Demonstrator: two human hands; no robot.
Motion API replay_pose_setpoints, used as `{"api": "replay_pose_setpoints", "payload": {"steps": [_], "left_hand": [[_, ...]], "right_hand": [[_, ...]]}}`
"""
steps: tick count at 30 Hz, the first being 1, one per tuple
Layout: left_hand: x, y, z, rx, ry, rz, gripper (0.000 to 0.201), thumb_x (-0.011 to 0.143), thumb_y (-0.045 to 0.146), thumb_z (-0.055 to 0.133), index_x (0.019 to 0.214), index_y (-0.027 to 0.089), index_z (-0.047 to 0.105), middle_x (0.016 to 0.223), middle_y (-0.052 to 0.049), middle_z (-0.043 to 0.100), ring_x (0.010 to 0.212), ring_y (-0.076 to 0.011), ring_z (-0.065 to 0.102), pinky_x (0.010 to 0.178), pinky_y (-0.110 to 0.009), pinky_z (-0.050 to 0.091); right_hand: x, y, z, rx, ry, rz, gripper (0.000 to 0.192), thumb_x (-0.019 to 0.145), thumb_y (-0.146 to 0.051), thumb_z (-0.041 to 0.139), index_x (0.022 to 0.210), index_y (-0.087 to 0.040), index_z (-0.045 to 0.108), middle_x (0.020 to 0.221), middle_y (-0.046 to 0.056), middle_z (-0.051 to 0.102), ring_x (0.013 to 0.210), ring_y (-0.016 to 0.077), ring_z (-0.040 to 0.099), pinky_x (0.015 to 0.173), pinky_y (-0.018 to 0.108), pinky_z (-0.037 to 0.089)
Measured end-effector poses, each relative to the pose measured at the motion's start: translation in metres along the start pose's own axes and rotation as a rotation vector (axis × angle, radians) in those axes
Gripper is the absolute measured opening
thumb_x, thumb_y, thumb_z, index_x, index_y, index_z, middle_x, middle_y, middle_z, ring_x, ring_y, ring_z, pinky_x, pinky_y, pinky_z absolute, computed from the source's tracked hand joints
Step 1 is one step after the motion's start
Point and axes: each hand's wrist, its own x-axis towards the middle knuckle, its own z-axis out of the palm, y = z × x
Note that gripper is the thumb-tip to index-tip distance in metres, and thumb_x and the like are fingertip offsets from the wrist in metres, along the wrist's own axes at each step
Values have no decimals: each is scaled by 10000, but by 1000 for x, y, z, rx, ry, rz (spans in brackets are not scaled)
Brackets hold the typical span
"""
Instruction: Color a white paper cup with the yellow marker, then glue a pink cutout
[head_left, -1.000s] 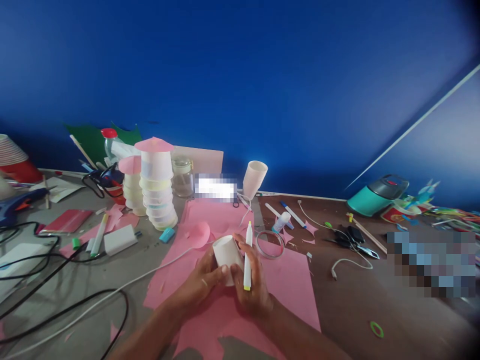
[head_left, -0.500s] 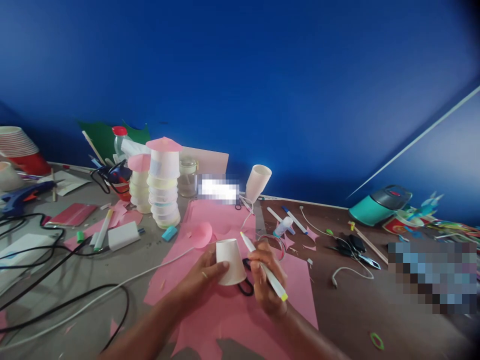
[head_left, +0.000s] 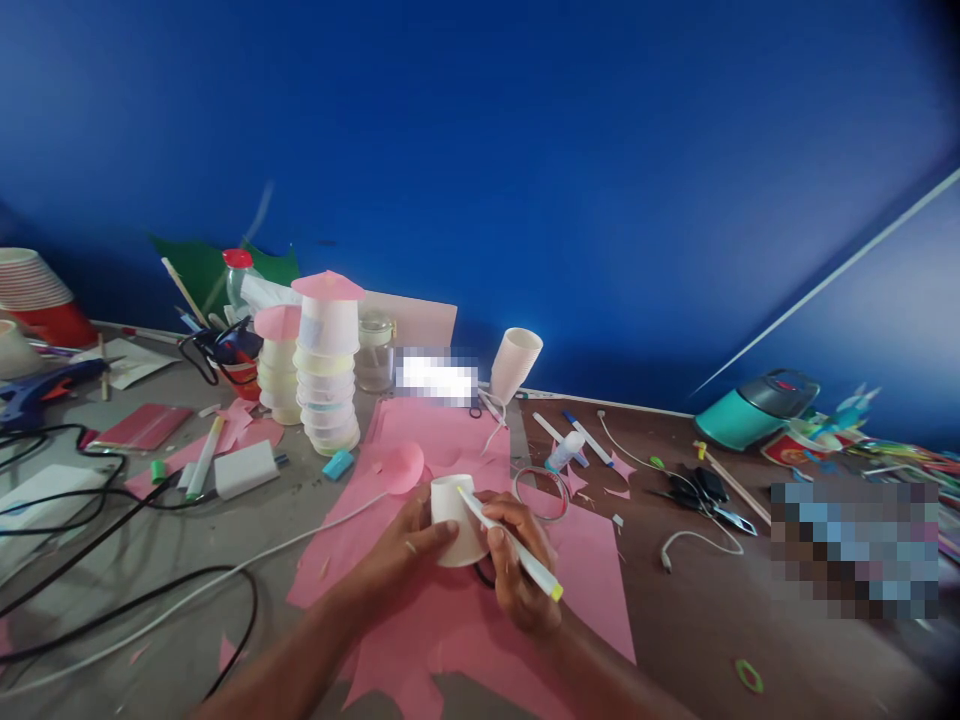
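A white paper cup (head_left: 456,530) is held upside down over the pink paper (head_left: 577,580), its narrow base up. My left hand (head_left: 412,545) grips its left side, thumb across the front. Between the fingers of my right hand (head_left: 525,560) is a white marker (head_left: 536,572) with a yellow end; its tip touches or nearly touches the cup near the upper rim. Part of a black loop, perhaps scissor handles, shows behind the cup. Two towers of stacked cups, one (head_left: 328,370) topped with a pink paper cone, stand behind to the left.
Leaning stacked cups (head_left: 516,362) stand at the back. A blue glue gun (head_left: 52,392), a white adapter (head_left: 246,470) and cables lie left. To the right are pliers (head_left: 731,518), markers, a glue bottle (head_left: 566,452), a tape roll (head_left: 541,494) and a teal container (head_left: 754,410).
My right hand has moved left and brought the marker's tip to the cup's upper part. The left hand still holds the cup in nearly the same place.
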Motion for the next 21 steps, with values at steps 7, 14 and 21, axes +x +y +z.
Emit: {"api": "replay_pose_setpoints", "payload": {"steps": [7, 14, 21], "left_hand": [[0, 2, 3, 10, 21, -10, 448, 781, 321, 798, 1164, 172, 621, 1139, -118, 693, 1055, -294, 650, 908, -378, 471], [0, 0, 0, 31, 13, -9, 469, 800, 303, 777, 1223, 183, 614, 1167, -115, 685, 1061, -286, 645, 909, -386, 478], [1, -3, -3, 10, 8, 4, 480, 816, 279, 767, 1254, 180, 595, 1195, -124, 674, 1074, -275, 635, 901, -362, 469]], "right_hand": [[-1, -1, 0, -35, 0, 34, 165, 995, -284, 472, 1027, -252, 630, 944, 67, 704, 901, 229, 691, 753, 372, 566], [1, 0, 1, -39, 8, 9, 163, 995, -286, 477, 1021, -249, 634, 914, 65, 705, 835, 215, 692, 701, 351, 569], [-1, 0, 0, 32, 10, 40, 164, 989, -287, 504, 980, -244, 662, 926, 73, 731, 979, 247, 715, 801, 375, 575]]}}
